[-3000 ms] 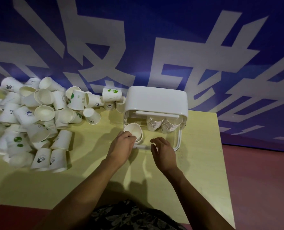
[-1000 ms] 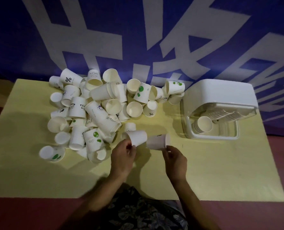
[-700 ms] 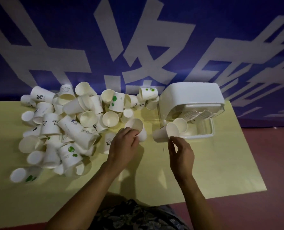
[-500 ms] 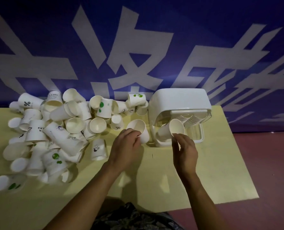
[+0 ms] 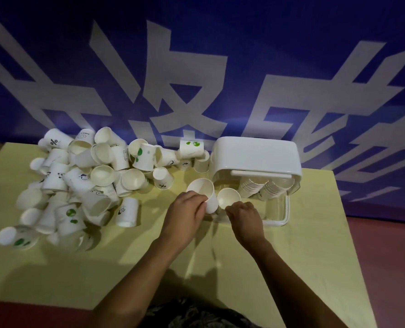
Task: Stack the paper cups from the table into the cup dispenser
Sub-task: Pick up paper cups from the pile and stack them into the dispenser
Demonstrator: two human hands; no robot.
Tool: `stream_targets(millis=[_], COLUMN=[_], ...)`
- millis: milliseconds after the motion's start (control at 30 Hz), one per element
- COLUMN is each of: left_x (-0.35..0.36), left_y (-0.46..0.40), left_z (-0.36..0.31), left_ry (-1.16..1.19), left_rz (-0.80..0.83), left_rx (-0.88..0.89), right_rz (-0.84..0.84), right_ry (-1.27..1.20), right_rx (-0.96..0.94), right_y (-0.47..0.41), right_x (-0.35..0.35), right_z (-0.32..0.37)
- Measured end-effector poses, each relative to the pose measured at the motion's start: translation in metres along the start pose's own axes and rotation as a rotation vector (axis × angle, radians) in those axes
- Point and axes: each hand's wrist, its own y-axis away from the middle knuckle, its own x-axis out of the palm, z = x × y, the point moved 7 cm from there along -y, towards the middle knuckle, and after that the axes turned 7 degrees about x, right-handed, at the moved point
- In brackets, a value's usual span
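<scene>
The white cup dispenser (image 5: 256,155) stands on the yellow table (image 5: 291,268) at the back right, with two rows of nested cups (image 5: 265,188) under its lid. My left hand (image 5: 187,214) grips a white paper cup (image 5: 205,192), mouth tilted toward me, just left of the dispenser's front. My right hand (image 5: 244,216) holds a second paper cup (image 5: 228,197) at the left end of the dispenser's tray, its open mouth facing me. A big heap of loose paper cups (image 5: 90,181) lies to the left.
A blue wall banner with large white characters (image 5: 196,79) rises right behind the table. The table's right edge drops to a reddish floor (image 5: 386,268). One cup (image 5: 127,211) lies on its side apart from the heap, near my left hand.
Both hands picked cups from the heap's edge and carried them right. My right hand has brought its cup down into the left end of the dispenser tray; my left still holds its cup beside it.
</scene>
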Motion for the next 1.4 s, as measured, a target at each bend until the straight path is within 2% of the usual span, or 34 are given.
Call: stream_targets(millis=[100, 333, 467, 667, 733, 933, 1033, 1267, 1400], left_x=[0.007, 0.033, 0.063, 0.112, 0.12, 0.091, 0.058, -0.038, -0.087], left_y=[-0.002, -0.016, -0.024, -0.032, -0.034, -0.02, 0.008, 0.093, 0.125], left_z=[-0.008, -0.029, -0.026, -0.002, 0.002, 0.006, 0.032, 0.14, 0.192], left_ry=[-0.012, -0.05, -0.124, -0.151, -0.14, -0.095, -0.097, -0.196, -0.209], left_rz=[-0.008, 0.02, 0.145, 0.359, 0.372, 0.161, 0.089, -0.045, -0.133], left_rx=[-0.008, 0.048, 0.091, -0.026, -0.041, -0.047, -0.114, -0.508, -0.698], right_rz=[0.073, -0.037, -0.023, -0.014, 0.007, 0.112, 0.178, 0.375, 0.509], right_ry=[-0.062, -0.395, -0.446, -0.418, -0.407, -0.399, -0.397, -0.437, -0.499], right_rx=[-0.025, 0.088, 0.133, 0.153, 0.138, 0.063, 0.012, -0.113, -0.026], right_y=[-0.002, 0.008, 0.011, 0.017, 0.019, 0.025, 0.028, 0.035, 0.034], right_x=[0.008, -0.011, -0.013, -0.021, -0.022, -0.006, 0.011, 0.058, 0.086], right_z=[-0.005, -0.035, -0.055, -0.075, -0.076, -0.043, -0.006, 0.096, 0.15])
